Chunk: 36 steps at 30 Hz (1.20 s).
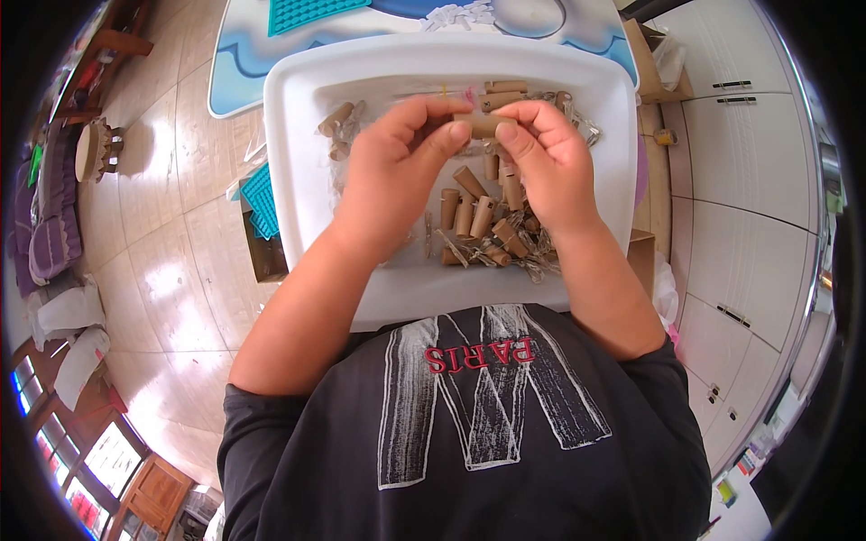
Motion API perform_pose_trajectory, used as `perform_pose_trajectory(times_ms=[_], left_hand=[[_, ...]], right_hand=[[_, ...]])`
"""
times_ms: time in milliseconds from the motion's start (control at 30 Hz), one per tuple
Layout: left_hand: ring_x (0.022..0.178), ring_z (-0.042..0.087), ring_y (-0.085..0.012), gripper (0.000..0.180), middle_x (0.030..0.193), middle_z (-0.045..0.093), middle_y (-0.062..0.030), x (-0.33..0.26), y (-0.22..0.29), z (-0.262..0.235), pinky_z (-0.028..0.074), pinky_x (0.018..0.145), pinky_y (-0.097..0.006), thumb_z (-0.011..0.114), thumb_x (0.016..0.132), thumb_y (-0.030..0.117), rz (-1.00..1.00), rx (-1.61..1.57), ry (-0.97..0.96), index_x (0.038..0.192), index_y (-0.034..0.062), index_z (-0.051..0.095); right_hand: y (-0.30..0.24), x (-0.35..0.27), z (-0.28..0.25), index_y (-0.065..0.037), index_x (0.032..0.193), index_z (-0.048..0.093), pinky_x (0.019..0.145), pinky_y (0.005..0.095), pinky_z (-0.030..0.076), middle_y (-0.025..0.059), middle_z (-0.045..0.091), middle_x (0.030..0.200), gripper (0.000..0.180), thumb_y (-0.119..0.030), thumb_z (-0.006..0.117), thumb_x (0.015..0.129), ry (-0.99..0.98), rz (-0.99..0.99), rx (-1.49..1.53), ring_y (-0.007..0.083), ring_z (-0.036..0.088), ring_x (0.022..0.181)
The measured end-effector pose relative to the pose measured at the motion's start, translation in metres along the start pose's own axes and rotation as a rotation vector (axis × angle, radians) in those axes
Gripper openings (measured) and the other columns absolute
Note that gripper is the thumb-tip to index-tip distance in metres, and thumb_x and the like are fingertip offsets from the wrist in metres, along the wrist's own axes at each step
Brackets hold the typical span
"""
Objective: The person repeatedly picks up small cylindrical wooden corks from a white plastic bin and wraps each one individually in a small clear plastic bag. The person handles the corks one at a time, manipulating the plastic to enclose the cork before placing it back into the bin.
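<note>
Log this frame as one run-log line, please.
left hand + right hand: both pinching one small brown tube | above white tray | loose brown tubes in tray

tubes (478, 216) in tray (298, 135), mat (262, 200) left of it

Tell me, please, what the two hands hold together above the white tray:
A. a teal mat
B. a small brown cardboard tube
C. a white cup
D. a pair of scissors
B: the left hand and the right hand pinch a small brown cardboard tube between their fingertips, over the white tray with more such tubes in it.
</note>
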<state>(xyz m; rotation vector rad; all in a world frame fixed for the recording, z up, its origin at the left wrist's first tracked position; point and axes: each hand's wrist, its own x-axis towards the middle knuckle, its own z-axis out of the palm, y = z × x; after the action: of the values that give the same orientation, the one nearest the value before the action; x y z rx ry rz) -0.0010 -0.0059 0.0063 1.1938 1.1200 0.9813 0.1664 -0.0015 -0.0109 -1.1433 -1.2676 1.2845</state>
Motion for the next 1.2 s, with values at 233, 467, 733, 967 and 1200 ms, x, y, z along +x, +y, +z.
perform_pose_trajectory(times_ms=[233,467,733,967,1200], left_hand=[[0.091,0.060,-0.0209,0.034,0.102,0.062,-0.0147,0.038,0.005,-0.036,0.047,0.078,-0.030,0.059,0.085,0.023,0.140,0.911,0.148,0.111,0.0021,0.058],[0.083,0.061,-0.0268,0.034,0.085,0.065,-0.0094,0.068,-0.013,-0.027,0.047,0.071,-0.038,0.060,0.078,0.039,-0.258,1.496,-0.025,0.094,0.0089,0.063],[0.078,0.063,-0.0288,0.013,0.079,0.065,-0.0107,0.064,-0.035,-0.031,0.048,0.066,-0.039,0.053,0.078,0.012,0.110,1.490,0.046,0.089,0.0089,0.058],[0.073,0.063,-0.0312,0.016,0.075,0.064,-0.0121,0.045,-0.012,-0.036,0.049,0.063,-0.041,0.050,0.076,0.004,0.102,1.505,0.040,0.092,0.0068,0.054],[0.065,0.061,-0.0293,0.025,0.068,0.063,-0.0110,0.022,0.022,-0.030,0.048,0.059,-0.038,0.052,0.077,0.006,0.170,1.118,0.130,0.101,0.0071,0.059]], right_hand=[[0.012,0.017,-0.031,-0.004,0.096,0.058,0.045,0.0169,0.028,-0.0007,0.052,0.071,0.020,-0.023,0.056,0.089,-0.057,0.312,0.669,0.0034,0.034,0.048],[0.012,0.020,-0.033,-0.007,0.098,0.057,0.045,0.0170,0.024,-0.0009,0.050,0.070,0.021,-0.026,0.052,0.091,-0.287,0.475,0.953,0.0018,0.030,0.046],[0.012,0.019,-0.036,-0.010,0.106,0.057,0.044,0.0166,0.024,-0.0023,0.047,0.069,0.024,-0.027,0.053,0.090,-0.384,0.483,1.042,0.0016,0.029,0.044],[0.015,0.019,-0.036,-0.003,0.111,0.053,0.044,0.0172,0.024,-0.0024,0.045,0.070,0.029,-0.024,0.049,0.092,-0.411,0.480,1.088,0.0023,0.030,0.045],[0.009,0.018,-0.032,-0.007,0.099,0.057,0.044,0.0159,0.025,-0.0017,0.048,0.068,0.022,-0.026,0.054,0.089,-0.333,0.483,0.948,0.0020,0.031,0.045]])
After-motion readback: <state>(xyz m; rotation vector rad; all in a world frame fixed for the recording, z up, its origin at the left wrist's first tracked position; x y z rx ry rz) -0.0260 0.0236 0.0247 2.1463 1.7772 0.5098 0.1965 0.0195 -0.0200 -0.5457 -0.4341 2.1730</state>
